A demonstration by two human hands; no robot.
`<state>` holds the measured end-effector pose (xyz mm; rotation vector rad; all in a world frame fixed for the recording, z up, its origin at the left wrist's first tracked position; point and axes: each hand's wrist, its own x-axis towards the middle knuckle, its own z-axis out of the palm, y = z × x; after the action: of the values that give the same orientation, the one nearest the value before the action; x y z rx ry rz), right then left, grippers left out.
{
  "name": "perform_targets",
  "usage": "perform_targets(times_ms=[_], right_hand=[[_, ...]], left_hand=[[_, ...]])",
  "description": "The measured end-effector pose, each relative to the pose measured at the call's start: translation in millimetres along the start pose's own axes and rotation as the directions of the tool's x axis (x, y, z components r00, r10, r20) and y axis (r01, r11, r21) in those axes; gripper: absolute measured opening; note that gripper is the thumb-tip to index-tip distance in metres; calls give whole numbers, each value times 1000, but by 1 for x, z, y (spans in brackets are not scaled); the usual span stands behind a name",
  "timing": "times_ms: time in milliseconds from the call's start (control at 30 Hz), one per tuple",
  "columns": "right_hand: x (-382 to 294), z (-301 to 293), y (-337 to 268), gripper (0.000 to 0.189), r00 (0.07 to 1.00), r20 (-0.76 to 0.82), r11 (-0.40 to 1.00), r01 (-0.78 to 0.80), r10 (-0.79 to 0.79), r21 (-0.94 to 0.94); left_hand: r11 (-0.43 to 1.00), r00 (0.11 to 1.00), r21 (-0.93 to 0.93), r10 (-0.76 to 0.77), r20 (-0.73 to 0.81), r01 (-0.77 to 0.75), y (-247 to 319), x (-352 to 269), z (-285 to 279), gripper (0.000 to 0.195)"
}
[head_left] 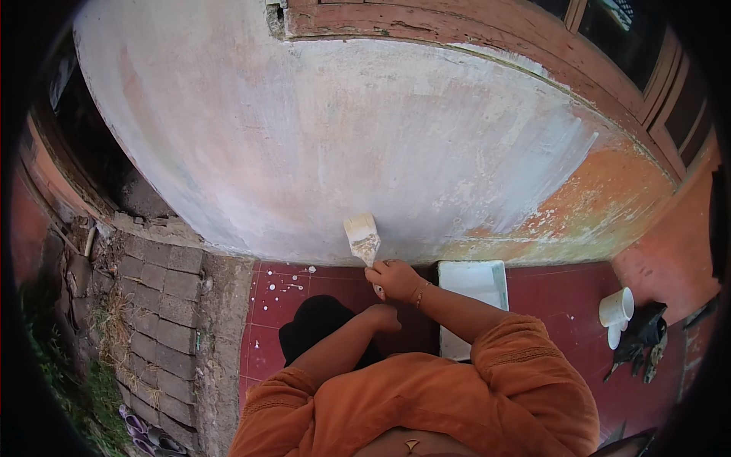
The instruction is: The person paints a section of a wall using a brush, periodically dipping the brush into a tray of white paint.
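My right hand (396,280) is closed round the handle of a wide flat paintbrush (363,237). The brush has pale bristles and a paint-smeared ferrule, and its tip is at the lower part of the wall (342,143). White paint covers much of that wall unevenly, while orange and yellowish old paint shows at its lower right. My left hand (385,317) rests low in front of my body near my dark-clad knee; its fingers are mostly hidden. Beneath my right forearm, a white rectangular paint tray (473,285) lies on the floor against the wall.
White drops spot the red tiled floor (337,277). A white plastic cup (615,307) and a crumpled black plastic bag (639,337) are at the right. Grey pavers (171,331) lie left of a concrete edge. A worn wooden window frame (457,25) borders the wall above.
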<state>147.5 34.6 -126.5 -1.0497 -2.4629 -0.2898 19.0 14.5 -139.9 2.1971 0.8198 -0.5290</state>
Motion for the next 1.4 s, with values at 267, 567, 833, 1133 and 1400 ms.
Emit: perform_targets(times_ms=[267, 567, 833, 1133, 1400], right_hand=[[51, -50, 8, 10, 947, 64, 890, -317, 314, 327], [117, -309, 20, 9, 647, -228, 584, -410, 728, 700], [70, -274, 10, 21, 615, -781, 939, -321, 109, -121], [45, -281, -4, 19, 319, -700, 748, -40, 638, 663], [-64, -325, 42, 15, 354, -832, 888, -336, 428, 314]], left_hand=[[1000, 999, 13, 18, -31, -17, -9, 8, 13, 40], [999, 999, 11, -33, 24, 32, -4, 8, 4, 42], [997, 999, 69, 17, 37, -20, -6, 24, 11, 42], [992, 997, 104, 79, -16, -77, 11, 18, 9, 38], [871, 743, 54, 449, -496, -489, 93, -44, -33, 17]])
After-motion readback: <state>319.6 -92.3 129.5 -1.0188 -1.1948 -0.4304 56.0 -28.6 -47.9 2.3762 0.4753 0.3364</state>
